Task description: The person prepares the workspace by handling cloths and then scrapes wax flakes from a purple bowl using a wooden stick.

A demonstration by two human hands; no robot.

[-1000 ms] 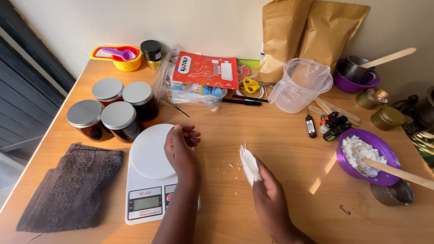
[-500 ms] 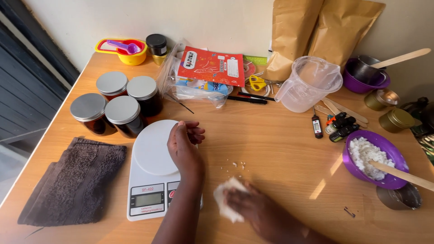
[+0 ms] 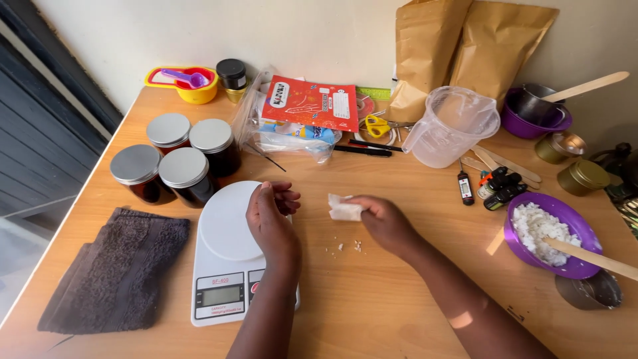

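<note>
My right hand grips a crumpled white tissue and holds it low over the wooden table, just above a few white crumbs. My left hand hovers cupped over the right edge of a white kitchen scale, fingers curled loosely, holding nothing that I can see.
Several dark jars with silver lids stand at the left, above a dark folded towel. A clear measuring jug, a purple bowl of white flakes with a wooden stick, small tins, brown paper bags and packets lie around.
My right hand swept the tissue across the table near the crumbs and has now come up toward the middle, beside my left hand. The left hand stayed over the scale.
</note>
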